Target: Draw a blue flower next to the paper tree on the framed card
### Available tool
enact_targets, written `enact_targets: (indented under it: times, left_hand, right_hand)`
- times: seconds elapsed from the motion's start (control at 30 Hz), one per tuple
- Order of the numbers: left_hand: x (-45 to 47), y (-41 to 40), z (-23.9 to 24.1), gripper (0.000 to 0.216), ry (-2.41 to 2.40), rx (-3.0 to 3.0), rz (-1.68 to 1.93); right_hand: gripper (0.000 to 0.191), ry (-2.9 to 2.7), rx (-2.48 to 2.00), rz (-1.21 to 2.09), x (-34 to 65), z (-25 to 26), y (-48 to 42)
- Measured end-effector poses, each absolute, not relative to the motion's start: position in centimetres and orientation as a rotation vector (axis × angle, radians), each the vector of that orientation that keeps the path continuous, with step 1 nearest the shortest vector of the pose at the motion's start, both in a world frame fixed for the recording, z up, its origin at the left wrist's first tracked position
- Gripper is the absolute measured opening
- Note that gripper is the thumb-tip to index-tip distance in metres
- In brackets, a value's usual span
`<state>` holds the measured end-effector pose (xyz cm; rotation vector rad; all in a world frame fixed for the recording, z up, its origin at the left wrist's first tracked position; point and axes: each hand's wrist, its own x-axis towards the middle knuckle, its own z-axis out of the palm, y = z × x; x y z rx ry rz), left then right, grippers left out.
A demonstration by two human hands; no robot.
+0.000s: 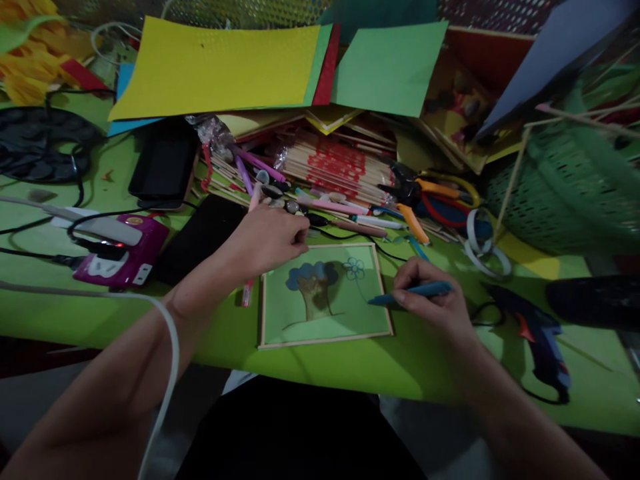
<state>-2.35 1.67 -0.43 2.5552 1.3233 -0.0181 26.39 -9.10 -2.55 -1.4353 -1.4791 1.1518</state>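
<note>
Right hand [433, 300] pinches a light, stiff blue pen [413, 292] mid-barrel. Left hand [267, 240], fingers loosely curled and holding nothing, steadies the thin framed drawing [325, 297], probably light and rigid, at center frame.

Single head view, worn camera, looks forward and down from near edge of green table [150, 333]; hands close below lens, paper clutter at far side.

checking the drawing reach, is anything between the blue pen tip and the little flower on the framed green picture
Nothing visible: the blue pen in the right hand has bare green card between its tip and the outlined blue flower on the wood-framed green picture.
</note>
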Motion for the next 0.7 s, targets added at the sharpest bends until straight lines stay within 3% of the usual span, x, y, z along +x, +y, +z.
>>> enact_targets:
  times: [0.7]
  left_hand:
    - [-2.35,1.72,-0.54,0.017,1.344,2.552,-0.04]
  right_hand:
    - [0.015,-1.466,-1.46,1.16,26.29,-2.04,-9.08]
